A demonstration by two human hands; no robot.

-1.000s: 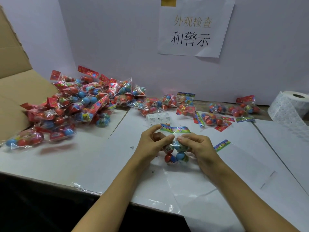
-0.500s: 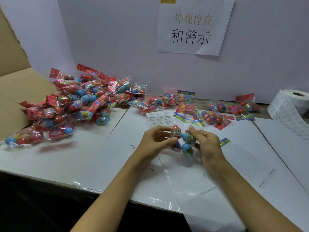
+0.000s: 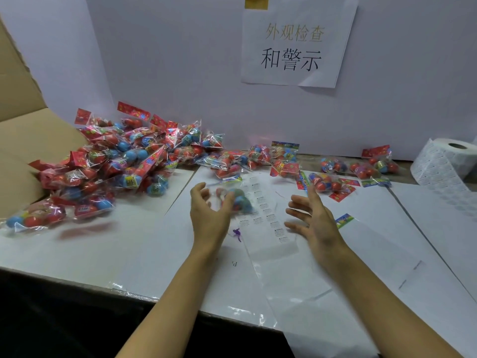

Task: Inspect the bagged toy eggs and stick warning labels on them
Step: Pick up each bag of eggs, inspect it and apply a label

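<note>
At the far left a brown cardboard flap (image 3: 23, 130) is seen, and against it a large heap of bagged toy eggs (image 3: 113, 161) is piled on the white-covered desk (image 3: 103, 244), red and blue eggs showing through clear wrappers with red header cards. Further bags (image 3: 258, 158) are strewn along the back edge of the desk towards the middle.

The left hand (image 3: 209, 215) is raised just over the desk with its fingers (image 3: 200, 195) curled round one blurred bag of eggs (image 3: 236, 200), which is gripped between fingers and thumb. Just beside and partly under that bag, a strip of white warning labels (image 3: 268, 215) is laid flat on a clear plastic sheet (image 3: 284, 280).

The right hand (image 3: 313, 223) is held apart from the bag, palm turned inward, its fingers (image 3: 296, 213) spread and nothing held in them.

Behind it a few more bags (image 3: 325, 182) are scattered, with another small group (image 3: 374, 166) near the wall. A paper sign (image 3: 299, 42) with Chinese characters is fixed to the white wall above. At the far right a roll of labels (image 3: 449, 164) is stood on the desk.
</note>
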